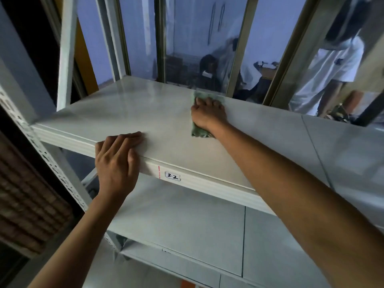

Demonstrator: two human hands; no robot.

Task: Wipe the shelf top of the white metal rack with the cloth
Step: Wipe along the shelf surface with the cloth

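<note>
The shelf top [128, 113] runs from the near left to the far right. The cloth [200, 133] lies on it toward the far side, under the right hand [207, 115]. The left hand [116, 159] rests over the shelf's near edge, left of the label [172, 176] on that edge. A lower shelf [187, 221] lies beneath. An upright post [66, 50] stands at the far left.

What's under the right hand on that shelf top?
A green cloth lies flat on the shelf top under the right hand; its edges show beyond the fingertips and by the wrist. The hand covers the cloth's middle.
</note>
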